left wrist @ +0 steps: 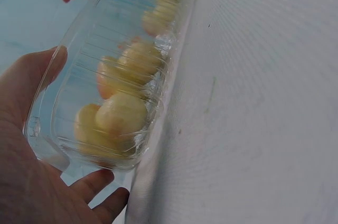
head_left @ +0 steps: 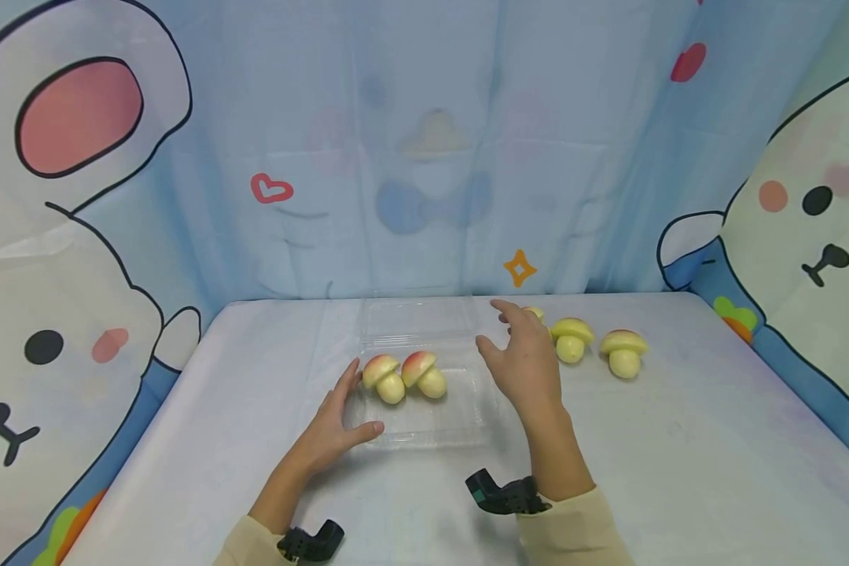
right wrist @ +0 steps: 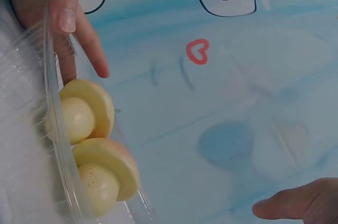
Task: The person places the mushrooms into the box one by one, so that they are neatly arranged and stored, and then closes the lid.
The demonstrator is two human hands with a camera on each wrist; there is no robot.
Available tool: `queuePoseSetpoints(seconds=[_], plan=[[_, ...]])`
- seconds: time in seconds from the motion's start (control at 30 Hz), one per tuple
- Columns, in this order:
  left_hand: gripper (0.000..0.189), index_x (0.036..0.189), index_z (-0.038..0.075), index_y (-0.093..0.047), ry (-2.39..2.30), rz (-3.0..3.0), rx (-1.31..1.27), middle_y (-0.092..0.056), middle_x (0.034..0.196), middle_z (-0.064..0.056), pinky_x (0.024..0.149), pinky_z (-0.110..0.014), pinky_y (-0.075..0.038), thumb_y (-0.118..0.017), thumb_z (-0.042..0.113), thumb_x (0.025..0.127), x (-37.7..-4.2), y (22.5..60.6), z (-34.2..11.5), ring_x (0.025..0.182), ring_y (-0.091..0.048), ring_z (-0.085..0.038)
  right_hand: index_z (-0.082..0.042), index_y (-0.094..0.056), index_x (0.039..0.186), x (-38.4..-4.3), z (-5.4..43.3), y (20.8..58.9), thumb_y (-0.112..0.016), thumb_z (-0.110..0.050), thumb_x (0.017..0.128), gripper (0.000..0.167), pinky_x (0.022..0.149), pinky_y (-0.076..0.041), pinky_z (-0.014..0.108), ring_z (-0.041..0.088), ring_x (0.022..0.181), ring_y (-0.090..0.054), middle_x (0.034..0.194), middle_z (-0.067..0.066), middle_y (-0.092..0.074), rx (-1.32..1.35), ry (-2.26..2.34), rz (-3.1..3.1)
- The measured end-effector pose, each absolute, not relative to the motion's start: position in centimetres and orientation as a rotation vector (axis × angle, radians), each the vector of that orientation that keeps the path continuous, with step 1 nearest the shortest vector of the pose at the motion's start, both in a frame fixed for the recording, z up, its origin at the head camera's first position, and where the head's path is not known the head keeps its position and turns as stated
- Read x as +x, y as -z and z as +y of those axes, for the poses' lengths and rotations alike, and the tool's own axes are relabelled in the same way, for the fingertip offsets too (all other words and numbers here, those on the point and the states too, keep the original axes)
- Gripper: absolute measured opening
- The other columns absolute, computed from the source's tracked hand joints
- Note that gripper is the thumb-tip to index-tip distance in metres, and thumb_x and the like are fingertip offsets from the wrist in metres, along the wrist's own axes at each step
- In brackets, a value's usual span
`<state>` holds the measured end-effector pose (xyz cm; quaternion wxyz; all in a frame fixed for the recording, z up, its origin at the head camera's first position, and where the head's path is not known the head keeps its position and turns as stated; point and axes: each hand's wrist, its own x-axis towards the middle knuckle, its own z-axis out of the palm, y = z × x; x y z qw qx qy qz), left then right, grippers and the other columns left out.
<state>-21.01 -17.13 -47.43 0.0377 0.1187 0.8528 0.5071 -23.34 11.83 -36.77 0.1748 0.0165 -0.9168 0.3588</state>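
Inside a clear plastic container (head_left: 463, 397) lie two toy-like yellow mushrooms with reddish caps, the left mushroom (head_left: 389, 387) and the right mushroom (head_left: 433, 383). My left hand (head_left: 328, 432) is spread at the container's left end, its thumb along the near side, touching the plastic. Through the wall, the left wrist view shows a mushroom (left wrist: 121, 115) close to that hand. Raised right of the container, my right hand (head_left: 527, 369) holds nothing, thumb and fingers apart. Behind its fingers, another mushroom (head_left: 535, 312) is mostly hidden.
To the right on the white table (head_left: 679, 440) stand a yellow mushroom (head_left: 571, 339) and another mushroom (head_left: 624, 354). The container's clear lid (head_left: 417, 318) lies folded back at the far side. A blue printed curtain (head_left: 424, 157) hangs behind the table.
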Motion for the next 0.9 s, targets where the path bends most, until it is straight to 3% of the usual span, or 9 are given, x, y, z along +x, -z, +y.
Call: queuePoseSetpoints(seconds=[0.47, 0.7, 0.9], plan=[[0.105, 0.168, 0.027, -0.009, -1.555, 2.611, 0.347, -0.028, 0.17, -0.013, 0.125, -0.067, -0.007, -0.077, 0.035, 0.089, -21.0, 47.5, -17.2, 0.16, -0.016, -0.038, -0.005, -0.058, 0.144, -23.2, 13.6, 36.0, -0.07, -0.009, 0.092, 0.053, 0.105, -0.045, 0.06, 0.045, 0.127, -0.051, 0.138, 0.027, -0.055, -0.015, -1.1, -2.468], [0.104, 0.168, 0.027, -0.009, -1.547, 2.614, 0.334, -0.028, 0.17, -0.013, 0.125, -0.068, -0.009, -0.077, 0.036, 0.089, -21.0, 47.4, -17.1, 0.16, -0.016, -0.037, -0.006, -0.058, 0.144, -23.0, 14.7, 35.7, -0.069, -0.012, 0.094, 0.052, 0.108, -0.04, 0.064, 0.051, 0.132, -0.045, 0.146, 0.029, -0.05, -0.055, -1.105, -2.447], [0.105, 0.168, 0.025, -0.009, -1.542, 2.61, 0.347, -0.028, 0.17, -0.014, 0.128, -0.06, -0.001, -0.077, 0.035, 0.089, -21.0, 47.4, -17.2, 0.16, -0.016, -0.035, -0.006, -0.055, 0.148, -23.0, 16.3, 35.5, -0.068, -0.011, 0.094, 0.056, 0.11, -0.037, 0.065, 0.052, 0.14, -0.039, 0.151, 0.03, -0.044, -0.166, -1.144, -2.443]])
